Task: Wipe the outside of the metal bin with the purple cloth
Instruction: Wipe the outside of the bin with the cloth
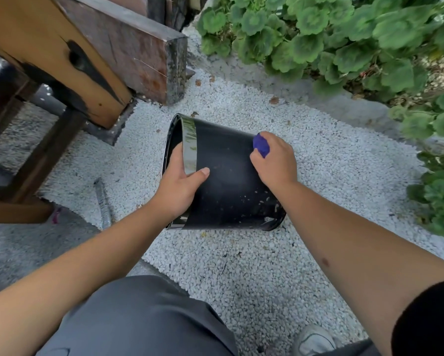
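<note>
While the metal bin (226, 181) lies tipped on white gravel (241, 265), its rim is gripped by the left hand (182, 183); the purple cloth (261, 145) is clutched against its far right side by the right hand (276, 160).

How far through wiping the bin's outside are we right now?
Midway at best. The metal bin lies on its side on the white gravel; the left hand grips its rim. The right hand presses the bunched purple cloth on the upper wall near the base. That upper wall looks mostly clean. Pale specks remain low near the base, and the underside is hidden.
</note>
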